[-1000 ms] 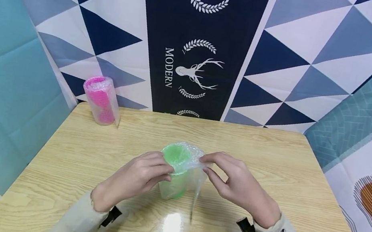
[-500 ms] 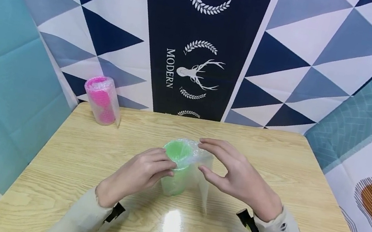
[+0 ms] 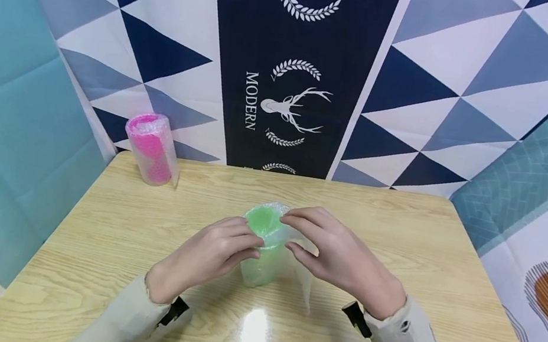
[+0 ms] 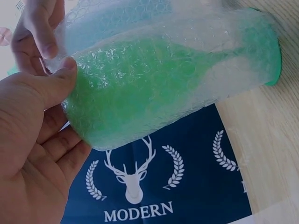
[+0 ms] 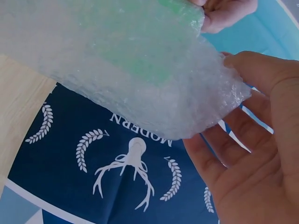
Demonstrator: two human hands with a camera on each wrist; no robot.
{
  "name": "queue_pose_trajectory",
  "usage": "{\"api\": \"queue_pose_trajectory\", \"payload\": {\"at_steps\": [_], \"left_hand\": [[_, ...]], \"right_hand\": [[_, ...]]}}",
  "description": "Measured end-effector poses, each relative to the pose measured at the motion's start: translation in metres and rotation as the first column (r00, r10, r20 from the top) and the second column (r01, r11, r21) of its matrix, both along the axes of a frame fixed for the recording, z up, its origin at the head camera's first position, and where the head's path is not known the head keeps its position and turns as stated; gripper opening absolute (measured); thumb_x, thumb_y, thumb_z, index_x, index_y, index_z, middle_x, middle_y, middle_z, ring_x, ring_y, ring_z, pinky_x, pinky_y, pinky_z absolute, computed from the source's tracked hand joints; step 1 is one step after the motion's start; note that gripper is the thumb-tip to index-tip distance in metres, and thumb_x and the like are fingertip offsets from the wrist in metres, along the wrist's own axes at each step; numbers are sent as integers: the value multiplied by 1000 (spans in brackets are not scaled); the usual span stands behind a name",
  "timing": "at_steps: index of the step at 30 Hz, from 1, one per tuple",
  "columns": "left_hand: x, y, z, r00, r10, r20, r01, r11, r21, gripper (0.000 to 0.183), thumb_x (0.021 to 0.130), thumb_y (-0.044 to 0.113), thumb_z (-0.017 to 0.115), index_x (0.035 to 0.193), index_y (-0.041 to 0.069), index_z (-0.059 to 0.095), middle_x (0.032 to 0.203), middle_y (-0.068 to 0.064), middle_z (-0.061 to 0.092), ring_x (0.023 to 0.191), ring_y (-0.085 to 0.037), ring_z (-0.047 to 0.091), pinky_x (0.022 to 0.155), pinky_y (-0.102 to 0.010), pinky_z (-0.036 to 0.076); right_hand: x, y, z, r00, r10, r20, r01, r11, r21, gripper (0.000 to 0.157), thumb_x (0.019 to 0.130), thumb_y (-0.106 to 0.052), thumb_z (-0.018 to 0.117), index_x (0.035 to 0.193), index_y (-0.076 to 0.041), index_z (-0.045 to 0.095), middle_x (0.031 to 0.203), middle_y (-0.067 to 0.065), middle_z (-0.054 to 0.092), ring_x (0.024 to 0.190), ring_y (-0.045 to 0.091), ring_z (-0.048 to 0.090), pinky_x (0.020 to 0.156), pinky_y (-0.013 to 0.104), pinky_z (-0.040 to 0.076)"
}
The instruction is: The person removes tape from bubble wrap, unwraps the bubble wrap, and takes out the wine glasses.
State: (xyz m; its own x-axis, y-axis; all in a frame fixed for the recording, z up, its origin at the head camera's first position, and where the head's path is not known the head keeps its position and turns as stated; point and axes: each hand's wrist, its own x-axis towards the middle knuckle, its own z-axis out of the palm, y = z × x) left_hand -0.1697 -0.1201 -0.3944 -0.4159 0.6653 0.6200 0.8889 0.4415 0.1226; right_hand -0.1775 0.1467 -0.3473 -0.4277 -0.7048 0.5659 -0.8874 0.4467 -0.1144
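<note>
A green goblet-shaped cup (image 3: 263,223) stands upright on the table, with clear bubble wrap (image 4: 154,88) around it. The left hand (image 3: 209,253) pinches the wrapped rim, its thumb outside. Its other fingers are partly hidden behind the wrap in the left wrist view. A loose flap of bubble wrap (image 5: 154,102) stands out on the cup's right side. Around this flap's upper edge, the right hand (image 3: 338,256) has its thumb and spread fingers apart. Its thumb tip touches the wrap in the right wrist view, and its fingers lie partly behind it.
A pink cup (image 3: 151,148) rolled in bubble wrap stands at the table's back left corner. The light wooden table (image 3: 389,225) ends at a patterned cloth wall (image 3: 289,77) behind. Teal cloth (image 3: 12,93) hangs on the left.
The right hand let go of the wrap's upper edge, opened, then moved left, closer to the cup's rim. The loose flap swung rightward. The left hand kept its hold at the rim.
</note>
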Motion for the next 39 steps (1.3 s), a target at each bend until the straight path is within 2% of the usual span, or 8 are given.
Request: {"api": "queue_pose_trajectory", "payload": {"at_steps": [8, 13, 16, 23, 28, 33, 36, 39], "left_hand": [[1, -1, 1, 1000, 14, -1, -14, 1000, -6, 15, 92, 14, 78, 105, 8, 76, 99, 3, 74, 94, -12, 65, 92, -22, 55], [0, -1, 1, 1000, 7, -3, -7, 1000, -11, 16, 90, 14, 80, 104, 7, 76, 97, 2, 74, 95, -12, 67, 100, -29, 56], [-1, -1, 2, 1000, 7, -4, -7, 1000, -14, 15, 90, 14, 79, 104, 7, 75, 97, 2, 74, 96, -13, 68, 105, -33, 55], [-2, -1, 1, 1000, -21, 2, 21, 1000, -13, 14, 91, 14, 78, 103, 8, 75, 95, 3, 73, 94, -11, 67, 106, -36, 55], [-1, -2, 1, 999, -27, 28, 28, 1000, -13, 11, 92, 14, 78, 101, 9, 74, 92, 4, 72, 92, -9, 67, 111, -39, 52], [-1, -1, 1, 999, -40, 30, 41, 999, -13, 9, 94, 13, 76, 102, 9, 74, 93, 5, 71, 91, -9, 65, 109, -35, 53], [-1, -2, 1, 999, -44, 19, 45, 999, -14, 10, 94, 14, 75, 102, 9, 73, 93, 5, 70, 91, -9, 65, 109, -35, 53], [0, -2, 1, 999, -43, 16, 44, 999, -14, 10, 94, 14, 75, 102, 9, 73, 93, 5, 70, 92, -9, 65, 111, -38, 51]], "right_hand": [[-5, -3, -4, 998, 61, -26, -61, 998, -6, 34, 82, 1, 82, 114, -1, 73, 110, 8, 72, 102, 22, 69, 88, 32, 62], [-9, -1, -8, 994, 102, -40, -104, 994, -40, 27, 80, 12, 77, 104, 0, 74, 104, 9, 72, 96, 22, 70, 83, 28, 62], [-11, 1, -9, 995, 96, -34, -97, 994, -56, 27, 80, 15, 73, 102, -1, 74, 103, 8, 72, 95, 21, 71, 82, 26, 62], [-10, 10, -12, 998, 69, 14, -67, 994, -90, 28, 81, 16, 73, 102, -3, 75, 103, 5, 72, 94, 18, 71, 79, 23, 61], [-10, 17, -12, 998, 61, 32, -57, 992, -111, 29, 82, 17, 72, 102, -4, 74, 102, 3, 73, 92, 17, 71, 78, 20, 60], [-13, 22, -13, 996, 80, 32, -75, 987, -144, 30, 83, 18, 70, 102, -4, 73, 101, 3, 73, 90, 19, 72, 79, 21, 60], [-16, 24, -15, 995, 90, 43, -82, 982, -169, 28, 86, 16, 68, 103, -5, 73, 100, 3, 74, 89, 21, 73, 79, 21, 60], [-20, 27, -18, 995, 73, 73, -57, 979, -196, 26, 87, 14, 69, 101, -7, 74, 100, 2, 75, 90, 19, 73, 81, 19, 59]]}}
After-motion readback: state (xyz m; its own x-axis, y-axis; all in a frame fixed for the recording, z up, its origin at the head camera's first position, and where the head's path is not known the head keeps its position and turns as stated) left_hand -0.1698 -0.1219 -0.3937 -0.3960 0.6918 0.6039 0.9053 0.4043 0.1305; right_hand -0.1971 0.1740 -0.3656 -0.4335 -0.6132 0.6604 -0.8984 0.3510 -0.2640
